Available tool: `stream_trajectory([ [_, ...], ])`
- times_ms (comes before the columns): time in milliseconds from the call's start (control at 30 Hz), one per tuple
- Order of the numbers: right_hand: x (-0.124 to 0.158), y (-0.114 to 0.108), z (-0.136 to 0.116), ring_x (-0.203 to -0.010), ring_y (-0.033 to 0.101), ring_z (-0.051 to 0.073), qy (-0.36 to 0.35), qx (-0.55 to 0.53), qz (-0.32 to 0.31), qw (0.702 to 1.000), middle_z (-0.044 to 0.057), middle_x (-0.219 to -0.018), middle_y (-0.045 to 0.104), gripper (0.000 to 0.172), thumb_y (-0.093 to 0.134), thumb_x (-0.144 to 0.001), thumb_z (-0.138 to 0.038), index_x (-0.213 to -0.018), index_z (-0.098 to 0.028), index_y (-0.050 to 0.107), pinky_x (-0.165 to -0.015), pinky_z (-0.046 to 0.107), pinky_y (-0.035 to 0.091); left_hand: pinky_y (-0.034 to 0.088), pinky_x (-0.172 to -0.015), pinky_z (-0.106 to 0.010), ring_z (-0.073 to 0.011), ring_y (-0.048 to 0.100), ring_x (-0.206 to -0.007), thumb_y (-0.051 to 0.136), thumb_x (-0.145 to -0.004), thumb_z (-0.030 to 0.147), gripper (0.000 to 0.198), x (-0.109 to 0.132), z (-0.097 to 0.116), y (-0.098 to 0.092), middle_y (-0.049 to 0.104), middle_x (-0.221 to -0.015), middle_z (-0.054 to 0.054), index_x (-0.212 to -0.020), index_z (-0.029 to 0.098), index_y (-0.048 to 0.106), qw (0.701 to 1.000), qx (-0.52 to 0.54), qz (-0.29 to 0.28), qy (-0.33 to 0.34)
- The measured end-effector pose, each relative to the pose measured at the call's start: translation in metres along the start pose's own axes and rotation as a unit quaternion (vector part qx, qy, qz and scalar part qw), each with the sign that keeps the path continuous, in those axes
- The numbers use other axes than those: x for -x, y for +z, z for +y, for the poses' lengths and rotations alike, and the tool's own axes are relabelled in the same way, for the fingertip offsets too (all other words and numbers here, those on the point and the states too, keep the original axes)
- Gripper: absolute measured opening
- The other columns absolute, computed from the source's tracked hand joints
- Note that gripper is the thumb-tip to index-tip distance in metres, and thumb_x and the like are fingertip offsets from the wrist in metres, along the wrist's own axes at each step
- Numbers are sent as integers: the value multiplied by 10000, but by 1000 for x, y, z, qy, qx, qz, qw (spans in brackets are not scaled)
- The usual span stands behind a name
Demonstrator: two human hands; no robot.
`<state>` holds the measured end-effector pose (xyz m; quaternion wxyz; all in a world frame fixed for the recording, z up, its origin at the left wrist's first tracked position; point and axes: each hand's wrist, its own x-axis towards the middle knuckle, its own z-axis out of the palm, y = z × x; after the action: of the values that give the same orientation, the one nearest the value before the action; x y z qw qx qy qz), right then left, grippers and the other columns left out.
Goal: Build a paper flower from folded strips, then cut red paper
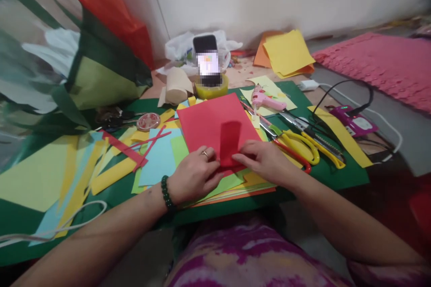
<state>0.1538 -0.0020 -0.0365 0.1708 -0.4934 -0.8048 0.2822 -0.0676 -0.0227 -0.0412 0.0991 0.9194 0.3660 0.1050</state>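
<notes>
A red paper sheet point(205, 121) lies on a stack of coloured papers on the green table surface point(353, 175). My left hand point(195, 172), with a ring and a green bead bracelet, presses on the sheet's near left edge, fingers closed on it. At the near right edge my right hand point(266, 159) pinches the same sheet. Between the hands the near edge looks folded or lifted. A darker rectangular patch, like a shadow, shows on the sheet. Just right of it lie yellow-handled scissors point(299, 145).
A phone point(207, 60) leans on a yellow tape roll point(212, 89). Behind the scissors are a pink glue gun point(267, 101) and a cutter point(313, 136). Paper strips point(101, 161) cover the left; a green bag point(101, 63) stands behind. A cable point(84, 215) lies front left.
</notes>
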Motion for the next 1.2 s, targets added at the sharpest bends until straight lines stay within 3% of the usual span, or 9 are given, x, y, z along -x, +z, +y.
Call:
stream_trajectory([
  [167, -7, 8, 4, -543, 389, 99, 35, -22, 20, 999, -41, -586, 438, 381, 553, -867, -370, -549, -190, 447, -534, 252, 248, 465, -768, -352, -208, 531, -825, 546, -907, 353, 237, -1, -4, -2, 574, -911, -76, -948, 179, 701, 998, 45, -12, -35],
  [433, -8, 10, 4, -548, 408, 110, 41, 17, 52, 998, -37, -607, 451, 287, 554, -861, -304, -607, -204, 466, -542, 246, 283, 494, -807, -355, -225, 585, -907, 665, -842, 343, 333, 0, -7, 1, 629, -987, -69, -1123, 177, 595, 992, 100, 31, -73],
  [633, -11, 11, 0, -603, 474, 130, 53, 82, 39, 995, -16, -663, 492, 231, 577, -872, -243, -656, -196, 513, -567, 250, 303, 498, -793, -378, -239, 575, -905, 543, -921, 305, 464, 2, -6, 1, 616, -1029, -118, -1362, 171, 491, 997, 58, 41, -4],
  [767, -13, 12, -2, -611, 488, 138, 69, 107, 35, 991, -7, -683, 508, 226, 593, -874, -259, -667, -196, 528, -568, 255, 301, 492, -779, -391, -238, 573, -877, 427, -972, 307, 360, 3, -6, 1, 617, -1008, -128, -1242, 177, 626, 999, 25, 33, 20],
  [867, -14, 13, -3, -604, 478, 142, 79, 120, 35, 989, -2, -690, 508, 224, 594, -872, -270, -670, -198, 531, -560, 260, 292, 500, -785, -395, -243, 583, -886, 454, -960, 315, 346, 3, -5, 1, 618, -1013, -133, -1199, 161, 651, 999, 33, 25, 7],
  [1067, -11, 15, 4, -603, 463, 143, 45, 81, 75, 993, -7, -656, 493, 266, 547, -887, -293, -644, -209, 479, -567, 262, 299, 515, -835, -396, -257, 597, -957, 628, -869, 350, 462, -3, -4, 4, 625, -1049, -121, -1270, 134, 550, 993, 72, 46, -81],
  [1200, -11, 16, 8, -552, 434, 129, 40, 39, 92, 994, -28, -594, 488, 327, 532, -900, -313, -608, -221, 418, -539, 255, 297, 522, -756, -374, -236, 607, -851, 633, -866, 293, 264, -7, -4, 6, 628, -945, -84, -1097, 163, 629, 990, 65, 53, -110],
])
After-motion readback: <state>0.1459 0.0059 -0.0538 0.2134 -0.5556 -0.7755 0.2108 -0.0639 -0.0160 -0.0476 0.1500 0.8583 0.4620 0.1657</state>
